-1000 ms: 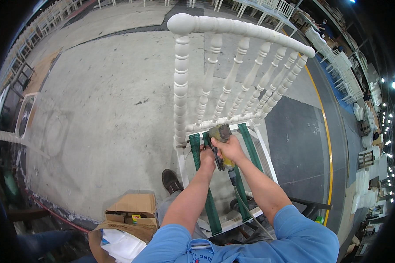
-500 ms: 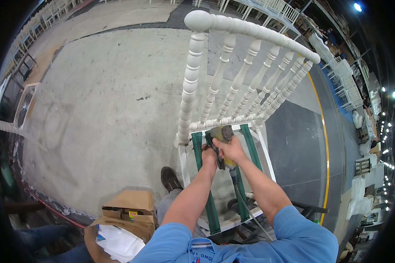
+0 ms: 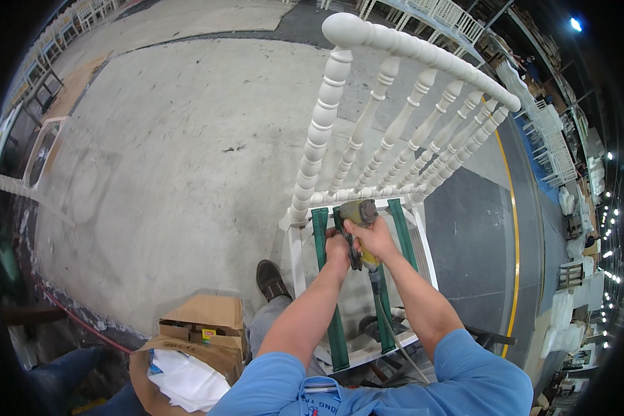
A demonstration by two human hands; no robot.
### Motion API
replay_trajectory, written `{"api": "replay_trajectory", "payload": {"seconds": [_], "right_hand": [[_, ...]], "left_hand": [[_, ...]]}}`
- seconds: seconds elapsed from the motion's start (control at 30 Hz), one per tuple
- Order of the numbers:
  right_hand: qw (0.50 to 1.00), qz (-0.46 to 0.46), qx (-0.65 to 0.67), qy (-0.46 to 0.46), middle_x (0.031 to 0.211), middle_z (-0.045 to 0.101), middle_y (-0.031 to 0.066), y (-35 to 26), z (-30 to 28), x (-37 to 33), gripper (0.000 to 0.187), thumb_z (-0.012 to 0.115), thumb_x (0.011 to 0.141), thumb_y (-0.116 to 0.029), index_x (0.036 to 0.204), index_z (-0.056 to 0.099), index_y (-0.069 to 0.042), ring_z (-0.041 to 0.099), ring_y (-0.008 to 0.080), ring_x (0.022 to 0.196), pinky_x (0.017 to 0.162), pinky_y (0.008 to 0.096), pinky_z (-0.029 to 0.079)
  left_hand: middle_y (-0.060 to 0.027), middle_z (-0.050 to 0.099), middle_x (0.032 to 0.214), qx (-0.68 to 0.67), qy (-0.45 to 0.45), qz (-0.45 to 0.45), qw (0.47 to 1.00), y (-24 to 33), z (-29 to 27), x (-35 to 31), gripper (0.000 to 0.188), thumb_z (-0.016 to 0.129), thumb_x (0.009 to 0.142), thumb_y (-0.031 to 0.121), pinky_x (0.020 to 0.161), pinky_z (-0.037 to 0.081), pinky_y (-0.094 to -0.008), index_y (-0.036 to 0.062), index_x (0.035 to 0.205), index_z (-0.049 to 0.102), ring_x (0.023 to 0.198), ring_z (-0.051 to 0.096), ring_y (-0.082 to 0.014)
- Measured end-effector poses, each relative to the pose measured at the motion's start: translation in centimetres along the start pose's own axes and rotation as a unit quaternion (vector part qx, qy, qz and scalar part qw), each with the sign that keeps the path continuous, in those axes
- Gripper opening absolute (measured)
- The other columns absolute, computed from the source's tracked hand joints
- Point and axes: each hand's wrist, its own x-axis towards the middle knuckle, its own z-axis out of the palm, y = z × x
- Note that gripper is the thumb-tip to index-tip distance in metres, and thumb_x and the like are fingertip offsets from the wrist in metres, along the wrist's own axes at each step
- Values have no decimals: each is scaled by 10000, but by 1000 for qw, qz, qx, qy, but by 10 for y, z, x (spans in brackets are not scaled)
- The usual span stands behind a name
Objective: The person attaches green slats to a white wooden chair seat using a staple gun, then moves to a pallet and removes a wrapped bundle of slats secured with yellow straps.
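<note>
Fingers of the right hand (image 3: pixel 378 239) grip a yellow tool (image 3: pixel 358 211) over a white chair (image 3: pixel 317 137); the left hand's (image 3: pixel 338 249) hold is unclear.

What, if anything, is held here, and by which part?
The right grip holds a yellow-and-black pistol-shaped tool by its yellow handle. Whether the left grip holds anything cannot be told.

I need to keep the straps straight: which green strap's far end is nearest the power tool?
The middle strap: its far end appears right beside the power tool, whereas the left strap and right strap show gaps from it.
</note>
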Motion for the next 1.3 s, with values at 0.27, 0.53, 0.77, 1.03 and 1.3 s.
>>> {"api": "replay_trajectory", "payload": {"seconds": [0.27,0.53,0.77,1.03,1.3], "right_hand": [[1000,-9,-2,6,638,630,26,1,-2,1,279,790,934,-253,881,690,2,575,99,479,431,274,460],[999,-19,28,17,710,658,36,3,-9,-1,274,792,935,-258,933,701,1,576,97,491,432,273,469],[997,44,44,45,804,686,51,-19,-38,-43,270,781,944,-252,1020,699,-6,632,135,556,478,309,512],[981,19,69,179,847,657,56,-41,-208,-285,333,759,961,-234,1175,639,-9,650,151,582,514,315,537],[845,165,120,494,930,667,77,98,-306,-576,417,769,954,-353,1172,641,-21,651,166,665,561,329,554]], "left_hand": [[-129,598,924,-19,-9,32,999,0,1,0,136,438,1054,101,452,498,-441,83,1189,437,537,571,-244],[-149,646,1040,121,54,121,984,-6,-4,5,161,503,1012,126,747,560,-419,47,1137,566,880,659,-257],[-102,695,1131,174,-54,115,976,-10,-11,-3,281,628,974,131,981,444,-367,30,1236,614,1083,618,-210],[-65,715,983,410,-115,190,885,8,-24,-21,322,730,968,286,809,493,-367,-7,1099,706,877,611,-171],[-114,708,1009,259,-131,41,956,-13,-26,-100,332,649,1040,255,765,557,-420,69,1276,508,848,672,-241]]}}
